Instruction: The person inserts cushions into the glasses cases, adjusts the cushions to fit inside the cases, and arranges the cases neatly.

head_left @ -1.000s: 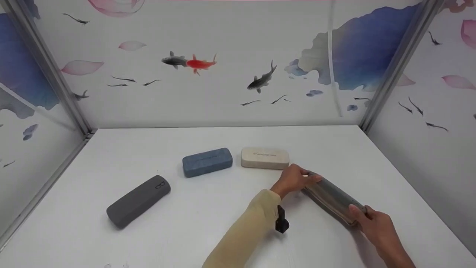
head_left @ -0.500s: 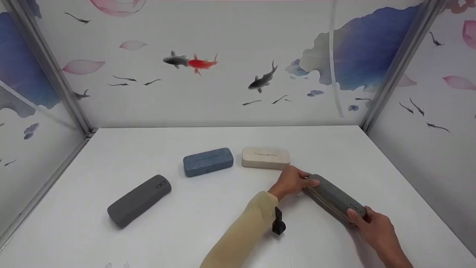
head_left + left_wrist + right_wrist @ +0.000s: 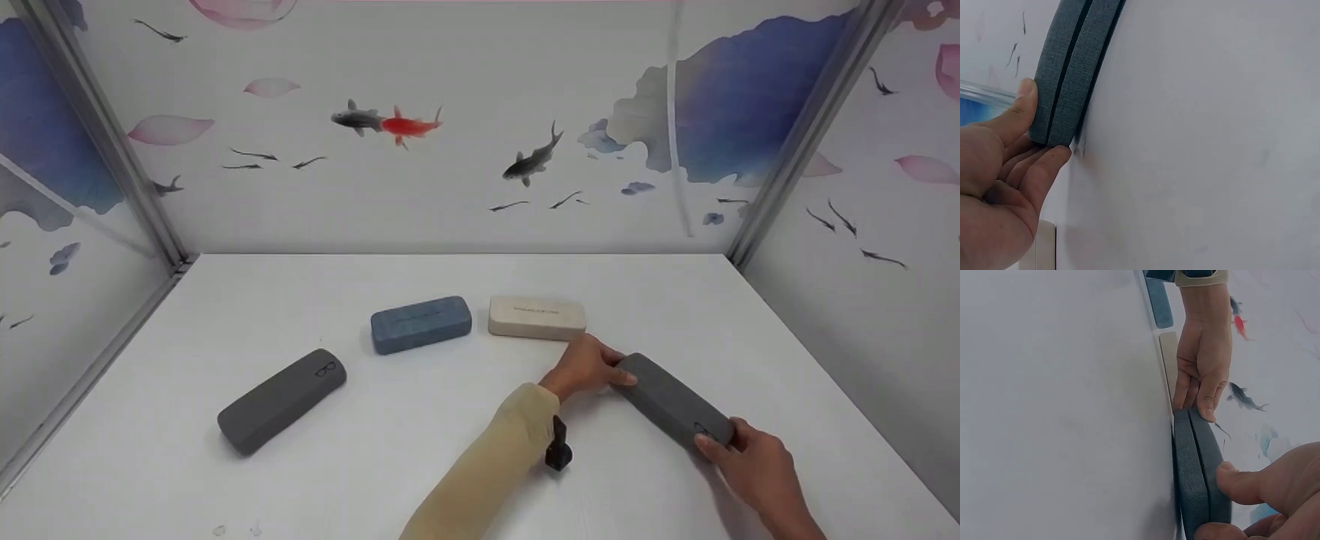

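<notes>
A dark grey glasses case [image 3: 671, 401] with a small spectacles emblem slants across the right side of the table, close over its surface. My left hand [image 3: 585, 367] pinches its far end, the thumb on the lid and the fingers round the end. At the near end my right hand [image 3: 761, 465] grips it, the thumb beside the emblem. The lid lies down over the base; a thin dark seam runs along the case [image 3: 1069, 73] in the left wrist view. Both hands also show around the case [image 3: 1202, 467] in the right wrist view. Its inside is hidden.
Just beyond my left hand sits a beige glasses case [image 3: 536, 319], with a blue glasses case [image 3: 421, 325] to its left. Another grey glasses case [image 3: 283, 401] lies farther left on the white table [image 3: 420, 450]. Printed panels enclose the back and sides.
The lid of the grey case between my hands has come down from partly raised, bringing its emblem into sight. Both hands keep their hold, with only slight shifts.
</notes>
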Demonstrator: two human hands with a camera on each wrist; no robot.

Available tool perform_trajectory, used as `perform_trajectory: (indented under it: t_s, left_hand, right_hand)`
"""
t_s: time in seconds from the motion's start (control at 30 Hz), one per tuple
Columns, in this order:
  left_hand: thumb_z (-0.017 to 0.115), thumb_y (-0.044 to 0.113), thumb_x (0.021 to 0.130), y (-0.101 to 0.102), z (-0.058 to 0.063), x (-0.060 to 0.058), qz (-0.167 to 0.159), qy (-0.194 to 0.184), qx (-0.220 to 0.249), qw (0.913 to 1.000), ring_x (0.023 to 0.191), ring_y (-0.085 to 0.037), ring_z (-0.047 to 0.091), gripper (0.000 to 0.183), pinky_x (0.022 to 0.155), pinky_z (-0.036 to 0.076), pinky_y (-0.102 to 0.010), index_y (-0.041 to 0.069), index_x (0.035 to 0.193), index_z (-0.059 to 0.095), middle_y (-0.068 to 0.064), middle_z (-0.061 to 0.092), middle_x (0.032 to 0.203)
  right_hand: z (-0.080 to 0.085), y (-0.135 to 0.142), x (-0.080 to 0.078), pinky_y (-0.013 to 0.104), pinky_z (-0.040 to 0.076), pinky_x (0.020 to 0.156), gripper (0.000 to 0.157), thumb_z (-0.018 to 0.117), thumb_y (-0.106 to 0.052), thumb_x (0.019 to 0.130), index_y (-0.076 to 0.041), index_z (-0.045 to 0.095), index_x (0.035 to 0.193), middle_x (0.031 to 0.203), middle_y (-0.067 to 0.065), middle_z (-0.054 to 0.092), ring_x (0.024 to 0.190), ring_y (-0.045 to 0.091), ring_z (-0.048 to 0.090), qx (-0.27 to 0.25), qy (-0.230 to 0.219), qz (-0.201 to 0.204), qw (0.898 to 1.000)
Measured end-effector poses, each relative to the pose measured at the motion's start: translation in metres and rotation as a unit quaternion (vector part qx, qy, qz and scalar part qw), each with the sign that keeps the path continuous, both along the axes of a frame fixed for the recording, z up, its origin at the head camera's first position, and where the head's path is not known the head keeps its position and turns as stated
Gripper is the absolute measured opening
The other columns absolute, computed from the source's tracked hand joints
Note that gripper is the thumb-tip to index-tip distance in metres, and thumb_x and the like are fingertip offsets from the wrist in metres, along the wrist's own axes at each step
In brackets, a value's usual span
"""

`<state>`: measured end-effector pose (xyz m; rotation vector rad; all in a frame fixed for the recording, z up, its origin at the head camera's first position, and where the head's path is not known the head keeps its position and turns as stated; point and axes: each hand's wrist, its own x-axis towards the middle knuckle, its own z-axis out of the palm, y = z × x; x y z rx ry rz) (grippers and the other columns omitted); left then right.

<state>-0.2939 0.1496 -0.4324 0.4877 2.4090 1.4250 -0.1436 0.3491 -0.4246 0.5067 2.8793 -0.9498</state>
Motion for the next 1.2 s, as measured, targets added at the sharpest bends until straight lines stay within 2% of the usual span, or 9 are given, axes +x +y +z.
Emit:
perform_trajectory:
  t_s: [0.17,0.27,0.37,0.53,0.6,0.67,0.83,1.03,1.2]
  left_hand:
    - [0.089,0.018,0.076,0.001,0.002,-0.003,0.002,-0.001,-0.015,0.9999,0.099,-0.003,0.063,0.038,0.093,0.051,-0.021,0.01,0.111,0.078,0.0,0.076,0.114]
    - [0.089,0.018,0.076,0.002,0.003,-0.002,-0.003,0.003,-0.017,0.9998,0.107,-0.005,0.065,0.042,0.096,0.051,-0.022,0.009,0.115,0.076,-0.001,0.075,0.119]
    - [0.087,0.017,0.078,0.002,0.001,0.0,-0.009,0.01,-0.006,0.9999,0.115,-0.008,0.066,0.046,0.097,0.052,-0.022,0.009,0.121,0.073,-0.002,0.073,0.123]
    - [0.082,0.018,0.084,-0.004,0.0,0.003,-0.006,0.022,0.012,0.9997,0.121,-0.014,0.066,0.049,0.095,0.054,-0.023,0.009,0.131,0.067,-0.007,0.07,0.129]
    - [0.08,0.019,0.087,-0.01,0.001,0.003,-0.004,0.027,0.012,0.9996,0.121,-0.015,0.066,0.049,0.094,0.055,-0.023,0.009,0.133,0.065,-0.009,0.069,0.13]
    - [0.078,0.02,0.089,-0.017,0.003,0.002,-0.004,0.033,0.013,0.9994,0.121,-0.017,0.066,0.049,0.094,0.055,-0.024,0.009,0.134,0.064,-0.01,0.069,0.13]
    - [0.072,0.021,0.094,-0.038,0.015,-0.001,-0.007,0.06,0.015,0.998,0.122,-0.018,0.066,0.046,0.095,0.056,-0.026,0.009,0.137,0.062,-0.011,0.067,0.133]
    - [0.067,0.023,0.098,-0.067,0.026,-0.005,0.017,0.066,0.023,0.9974,0.125,-0.02,0.064,0.047,0.098,0.056,-0.031,0.01,0.141,0.057,-0.009,0.062,0.14]
    - [0.064,0.027,0.1,-0.091,0.033,-0.008,0.033,0.074,0.008,0.9966,0.128,-0.023,0.062,0.048,0.101,0.054,-0.035,0.01,0.144,0.054,-0.013,0.061,0.142]
  right_hand:
    - [0.004,0.002,-0.004,0.053,0.052,0.089,0.075,0.069,-0.035,0.095,0.022,0.043,0.135,0.131,0.041,0.053,0.112,0.048,0.06,0.008,-0.009,0.022,1.0]
    - [0.006,0.006,-0.007,0.048,0.053,0.082,0.074,0.069,-0.038,0.094,0.022,0.047,0.131,0.126,0.041,0.057,0.1,0.038,0.062,0.016,-0.03,0.041,0.999]
    - [0.008,0.008,-0.01,0.048,0.052,0.082,0.078,0.069,-0.041,0.093,0.021,0.046,0.133,0.126,0.04,0.058,0.098,0.036,0.062,0.021,-0.054,0.049,0.997]
    - [0.01,0.009,-0.01,0.059,0.047,0.098,0.104,0.064,-0.057,0.092,0.026,0.025,0.143,0.142,0.045,0.037,0.121,0.052,0.051,0.007,-0.092,0.056,0.994]
    - [0.011,0.008,-0.009,0.064,0.04,0.106,0.111,0.059,-0.062,0.093,0.027,0.016,0.144,0.147,0.048,0.023,0.134,0.059,0.037,0.004,-0.102,0.059,0.993]
    - [0.012,0.006,-0.009,0.068,0.032,0.112,0.112,0.055,-0.064,0.094,0.026,0.013,0.145,0.148,0.05,0.013,0.139,0.062,0.023,0.006,-0.102,0.061,0.993]
    - [0.018,-0.001,-0.013,0.069,0.02,0.116,0.1,0.051,-0.056,0.099,0.022,0.015,0.148,0.15,0.05,0.005,0.141,0.064,0.012,0.025,-0.065,0.065,0.995]
    - [0.026,-0.018,-0.021,0.07,0.022,0.115,0.085,0.051,-0.05,0.102,0.016,0.025,0.15,0.154,0.045,0.014,0.143,0.062,0.016,0.038,-0.008,0.088,0.995]
    - [0.027,-0.031,-0.03,0.069,0.024,0.115,0.076,0.051,-0.042,0.103,0.013,0.029,0.15,0.155,0.042,0.021,0.143,0.059,0.021,0.036,0.039,0.117,0.992]
